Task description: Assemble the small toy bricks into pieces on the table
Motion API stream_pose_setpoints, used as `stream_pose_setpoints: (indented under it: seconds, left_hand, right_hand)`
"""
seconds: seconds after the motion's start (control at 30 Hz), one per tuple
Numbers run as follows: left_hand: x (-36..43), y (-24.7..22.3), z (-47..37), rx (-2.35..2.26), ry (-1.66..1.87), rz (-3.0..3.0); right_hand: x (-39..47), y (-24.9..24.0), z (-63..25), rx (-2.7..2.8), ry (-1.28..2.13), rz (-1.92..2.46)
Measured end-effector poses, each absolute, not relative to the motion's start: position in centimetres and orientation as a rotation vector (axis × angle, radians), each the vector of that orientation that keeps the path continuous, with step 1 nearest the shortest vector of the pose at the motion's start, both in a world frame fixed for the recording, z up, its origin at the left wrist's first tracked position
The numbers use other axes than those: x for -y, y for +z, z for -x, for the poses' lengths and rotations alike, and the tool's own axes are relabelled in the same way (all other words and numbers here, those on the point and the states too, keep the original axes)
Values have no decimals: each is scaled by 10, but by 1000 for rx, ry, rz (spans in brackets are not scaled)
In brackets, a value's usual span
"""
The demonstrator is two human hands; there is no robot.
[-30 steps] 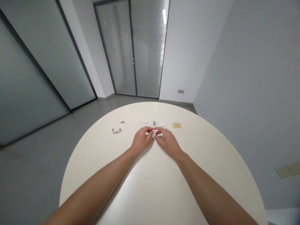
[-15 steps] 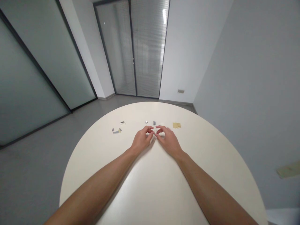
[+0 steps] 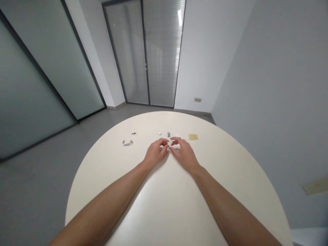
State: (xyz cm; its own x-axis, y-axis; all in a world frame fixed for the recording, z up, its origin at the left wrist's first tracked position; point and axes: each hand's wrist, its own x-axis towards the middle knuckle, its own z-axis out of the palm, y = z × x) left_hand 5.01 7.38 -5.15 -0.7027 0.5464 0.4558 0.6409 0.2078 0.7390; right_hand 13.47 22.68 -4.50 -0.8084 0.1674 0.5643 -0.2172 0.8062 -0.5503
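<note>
Across a white table [image 3: 166,205], left hand [image 3: 154,151] and right hand [image 3: 185,154] angle inward, both pinching a small white piece [image 3: 170,142].

Curled left grip [image 3: 154,151] beside right grip [image 3: 185,154]

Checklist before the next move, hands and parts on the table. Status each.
1. Both hands at the small pale piece: ok, left hand and right hand have fingertips around it.
2. Piece in full view: not ok, fingers partly cover it.
3. Grip firm on both sides: cannot tell, contact too small to see.
4. Grey piece visible: ok, just beyond the fingertips.
5. Yellow sheets apart from the hands: ok, beyond and right of the right hand.
6. Dark bits apart from the hands: ok, off to the left.
</note>
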Motion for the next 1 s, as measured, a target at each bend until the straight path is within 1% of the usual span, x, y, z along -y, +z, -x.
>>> stream_pose_setpoints:
  seconds: [0.3, 1.0]
  left_hand:
    - [-74, -52, -48, 2359, -1462, 1188]
    - [-74, -52, -47, 2360, -1473, 1169]
  right_hand:
    - [-227, -45, -134, 2371, 806, -15]
    - [-228, -44, -135, 2386, 782, 42]
